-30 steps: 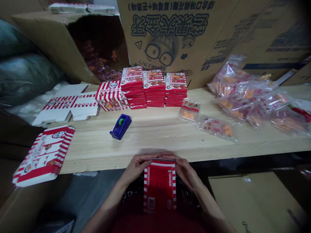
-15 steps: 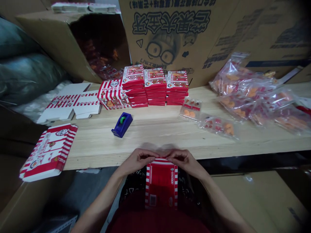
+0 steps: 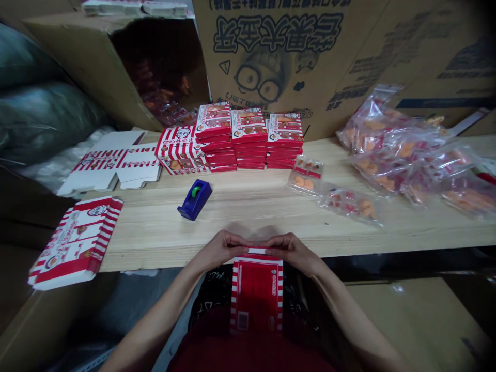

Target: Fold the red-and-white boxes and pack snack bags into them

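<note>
left hand (image 3: 219, 250) and right hand (image 3: 290, 248) sit narrow, close together, pinching the top edge of a red-and-white striped card box (image 3: 256, 294), held upright below the table edge (image 3: 155, 248). box judged light, stiff but crushable; hold by its edges. barcode patch (image 3: 242, 320) near lower end; small print unreadable.

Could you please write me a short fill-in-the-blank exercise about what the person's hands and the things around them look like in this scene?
1. The left hand and the right hand hold the top end of a carton striped in red and ____.
2. The tape dispenser on the wooden table is ____ in colour.
3. In the head view, the clear plastic bags lie to the ____ of the stacked red boxes.

Missing words: white; blue; right.
</note>
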`<state>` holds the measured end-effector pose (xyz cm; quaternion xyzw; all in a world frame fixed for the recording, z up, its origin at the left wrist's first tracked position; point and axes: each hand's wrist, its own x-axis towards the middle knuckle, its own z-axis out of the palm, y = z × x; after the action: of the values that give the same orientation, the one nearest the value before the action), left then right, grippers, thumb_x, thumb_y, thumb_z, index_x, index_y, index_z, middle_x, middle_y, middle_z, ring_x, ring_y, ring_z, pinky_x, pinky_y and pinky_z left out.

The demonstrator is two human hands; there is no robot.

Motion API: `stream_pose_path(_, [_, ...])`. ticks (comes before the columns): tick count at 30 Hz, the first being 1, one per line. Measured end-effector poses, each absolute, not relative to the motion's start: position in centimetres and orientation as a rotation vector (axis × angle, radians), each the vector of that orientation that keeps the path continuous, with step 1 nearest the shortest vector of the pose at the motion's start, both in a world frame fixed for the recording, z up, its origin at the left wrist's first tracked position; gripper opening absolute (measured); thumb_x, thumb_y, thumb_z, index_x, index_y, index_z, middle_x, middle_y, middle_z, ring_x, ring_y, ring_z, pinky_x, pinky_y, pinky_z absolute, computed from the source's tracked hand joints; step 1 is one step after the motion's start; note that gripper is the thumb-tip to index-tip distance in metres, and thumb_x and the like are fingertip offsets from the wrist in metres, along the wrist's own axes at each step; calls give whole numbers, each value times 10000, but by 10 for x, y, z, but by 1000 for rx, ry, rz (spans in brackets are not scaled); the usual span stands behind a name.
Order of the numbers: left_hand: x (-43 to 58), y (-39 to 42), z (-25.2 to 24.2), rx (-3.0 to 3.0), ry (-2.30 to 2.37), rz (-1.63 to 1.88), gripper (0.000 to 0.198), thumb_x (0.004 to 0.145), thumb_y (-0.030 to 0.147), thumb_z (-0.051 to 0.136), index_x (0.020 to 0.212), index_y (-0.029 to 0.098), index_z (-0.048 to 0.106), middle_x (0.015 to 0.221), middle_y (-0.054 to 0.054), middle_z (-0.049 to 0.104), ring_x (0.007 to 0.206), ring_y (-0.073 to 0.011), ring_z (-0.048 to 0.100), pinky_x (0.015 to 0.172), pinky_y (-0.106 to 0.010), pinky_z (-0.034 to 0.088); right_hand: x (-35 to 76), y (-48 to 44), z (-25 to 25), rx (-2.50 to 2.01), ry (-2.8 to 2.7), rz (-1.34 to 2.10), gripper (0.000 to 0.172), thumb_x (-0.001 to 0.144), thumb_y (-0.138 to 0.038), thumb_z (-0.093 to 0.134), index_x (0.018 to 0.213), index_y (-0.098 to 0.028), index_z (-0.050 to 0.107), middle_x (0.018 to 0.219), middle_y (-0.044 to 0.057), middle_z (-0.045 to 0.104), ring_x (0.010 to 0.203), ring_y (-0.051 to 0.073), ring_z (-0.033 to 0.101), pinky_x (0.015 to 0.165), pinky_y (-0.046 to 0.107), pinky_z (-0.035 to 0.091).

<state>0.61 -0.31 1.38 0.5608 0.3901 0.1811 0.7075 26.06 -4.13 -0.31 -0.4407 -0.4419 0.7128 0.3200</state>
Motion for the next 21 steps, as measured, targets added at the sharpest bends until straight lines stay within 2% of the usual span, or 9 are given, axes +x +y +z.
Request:
stream_pose_path(4, [2, -11, 4, 1282, 880, 441, 256, 876, 322, 725, 1077, 196, 822, 945, -71, 824, 763, -184, 711, 715, -279, 507, 252, -58, -3, -1139, -1001, 1868, 277, 813, -439, 827, 1032, -269, 824, 977, 38, 827, 988, 245, 757, 1026, 462, 528])
stream_pose_path(7, [0, -19, 4, 1342, 864, 493, 278, 920, 350, 688, 1132, 215, 805, 1066, -88, 814, 953, -244, 742, 866, -351, 551, 249, -74, -1, -1124, -1015, 1840, 338, 935, -501, 687, 1181, -288, 780, 1180, 65, 793, 1186, 268, 702, 1103, 499, 483])
stream_pose_path(10, [-3, -28, 13, 1463, 831, 506, 334, 1005, 371, 576, 1273, 262, 741, 1234, -86, 768, 1129, -268, 714, 1005, -406, 532, 253, -87, -1, -1145, -1183, 1717, 373, 1012, -517, 566, 1285, -319, 725, 1365, 59, 712, 1328, 269, 615, 1186, 538, 398])
stream_pose_path(13, [-8, -36, 25, 1642, 771, 505, 396, 1013, 355, 575, 1402, 318, 641, 1404, -71, 676, 1297, -268, 628, 1129, -442, 458, 261, -95, -1, -1172, -1376, 1594, 370, 1012, -493, 584, 1344, -361, 677, 1443, 43, 659, 1390, 275, 561, 1227, 577, 325])
stream_pose_path(16, [-13, -40, 29, 1711, 736, 500, 474, 987, 331, 633, 1457, 354, 576, 1487, -53, 610, 1400, -264, 541, 1202, -466, 384, 267, -98, 0, -1204, -1518, 1517, 414, 971, -443, 671, 1381, -396, 639, 1485, 30, 623, 1427, 283, 522, 1234, 592, 310])
stream_pose_path(21, [-15, -42, 13, 1587, 773, 514, 391, 982, 314, 633, 1371, 331, 662, 1391, -63, 685, 1290, -279, 636, 1133, -496, 464, 264, -94, 0, -1187, -1599, 1484, 362, 1008, -426, 609, 1366, -391, 652, 1414, 37, 680, 1369, 272, 584, 1200, 581, 381])
